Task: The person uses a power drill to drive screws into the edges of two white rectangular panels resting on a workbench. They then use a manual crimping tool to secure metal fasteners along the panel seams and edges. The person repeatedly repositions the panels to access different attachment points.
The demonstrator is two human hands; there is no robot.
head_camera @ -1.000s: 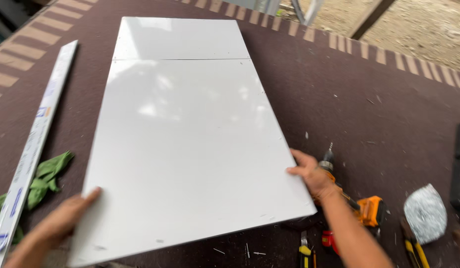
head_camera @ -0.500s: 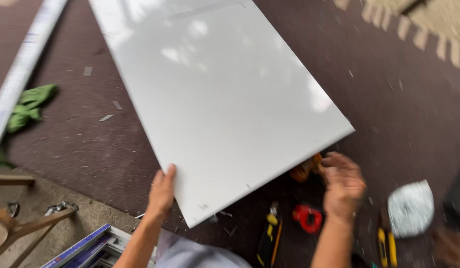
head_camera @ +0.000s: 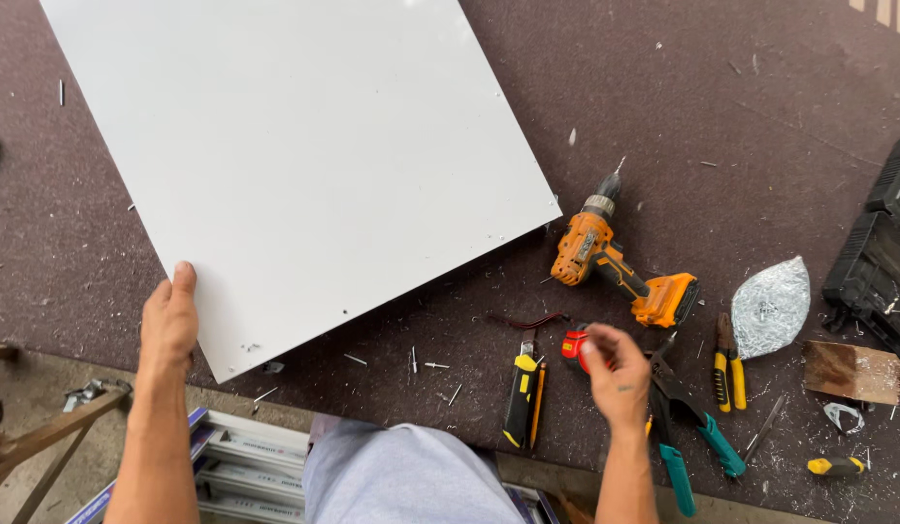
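A: White panel (head_camera: 294, 165) has swung further left across the dark desk (head_camera: 721, 87); left hand (head_camera: 170, 318) grips its near corner.

B: Right hand (head_camera: 617, 376), fingers loosely curled, has let go and hovers over the red tape measure (head_camera: 574, 347); bare desk beyond the orange drill (head_camera: 615, 262).

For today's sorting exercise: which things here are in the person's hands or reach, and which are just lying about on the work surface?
In hand:
left hand on the white panel
right hand over the red tape measure

Lying about:
orange cordless drill
yellow utility knife
teal-handled snips
yellow-handled pliers
foil bag
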